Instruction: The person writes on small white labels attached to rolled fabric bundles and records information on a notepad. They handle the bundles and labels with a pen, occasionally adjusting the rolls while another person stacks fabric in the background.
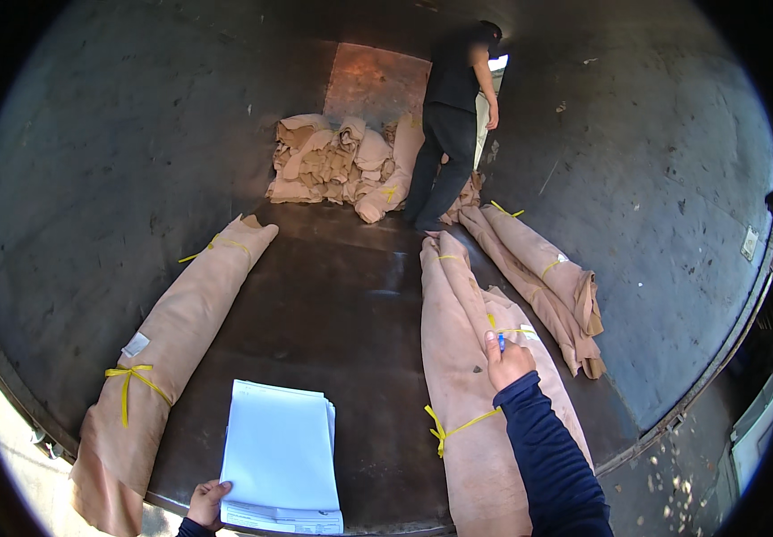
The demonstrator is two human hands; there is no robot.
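My left hand (208, 503) grips a stack of white paper sheets (281, 447) by its lower left edge, thumb on top. My right hand (508, 362) is closed around a blue pen (501, 342), of which only a short part shows. It is held over a large roll of pinkish-tan leather-like sheet (458, 385), tied with yellow ribbon (444, 431). A white label (529, 332) on that roll lies just beyond the hand. From this view I cannot tell whether the hand touches the roll.
Another tied roll (185, 318) lies along the left wall, and further rolls (547, 268) lie at the right. Crumpled sheets (341, 166) are heaped at the far end, where a person in dark clothes (449, 116) stands. Dark metal walls (619, 179) enclose the floor (333, 295).
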